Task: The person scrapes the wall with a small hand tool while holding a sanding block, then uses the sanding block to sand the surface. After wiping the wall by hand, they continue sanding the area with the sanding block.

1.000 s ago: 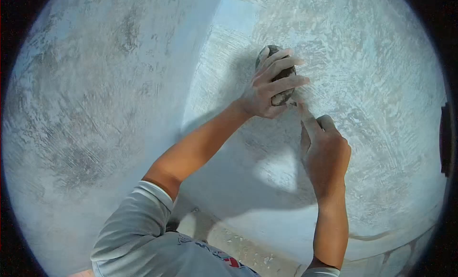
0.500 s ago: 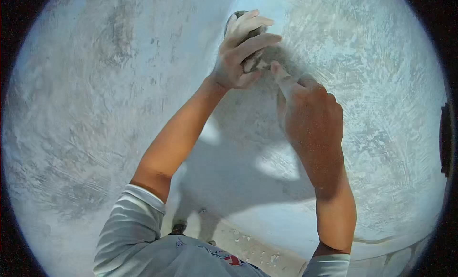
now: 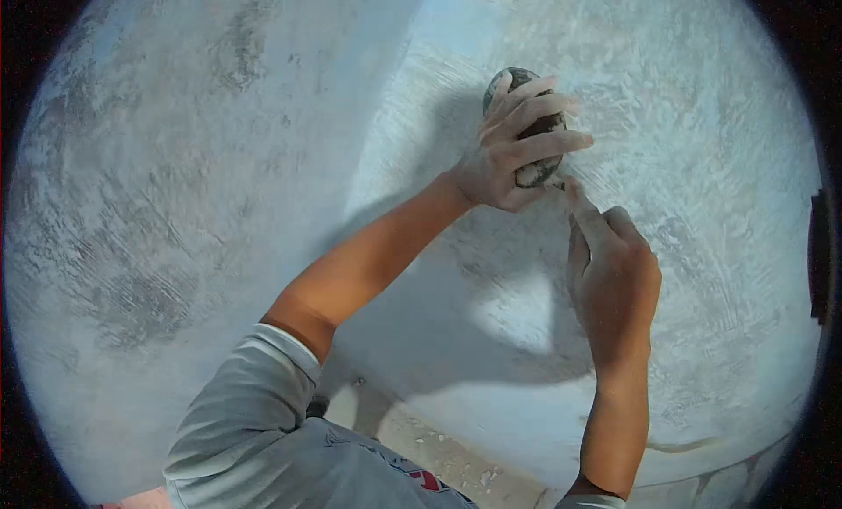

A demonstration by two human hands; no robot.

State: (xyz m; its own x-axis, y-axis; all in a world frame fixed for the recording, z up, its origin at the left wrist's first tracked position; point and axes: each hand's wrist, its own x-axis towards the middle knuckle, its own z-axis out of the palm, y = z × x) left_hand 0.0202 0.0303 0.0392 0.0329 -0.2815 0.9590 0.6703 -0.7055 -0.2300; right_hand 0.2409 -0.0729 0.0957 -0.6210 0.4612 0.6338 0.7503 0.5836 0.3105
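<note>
My left hand (image 3: 526,141) is wrapped over a dark, oval, dust-covered tool (image 3: 542,128), its fingers bent across the tool's back. The tool lies against a pale wall (image 3: 421,307) with rough, streaky plaster. Just below and to the right, my right hand (image 3: 618,255) is closed, with its index finger pointing up at the tool's lower end. A small thin piece shows at that fingertip, and I cannot make out whether it belongs to the tool. The palm side of my right hand is hidden.
A shadow and a bright patch fall across the wall below my hands. At the bottom, pale debris (image 3: 487,478) lies scattered on the floor (image 3: 421,430), near a dark shoe (image 3: 317,407). A dark object (image 3: 820,256) stands at the right edge.
Both hands and the oval tool have moved right and down over the wall. The dust cloud that hung beside the tool has thinned.
</note>
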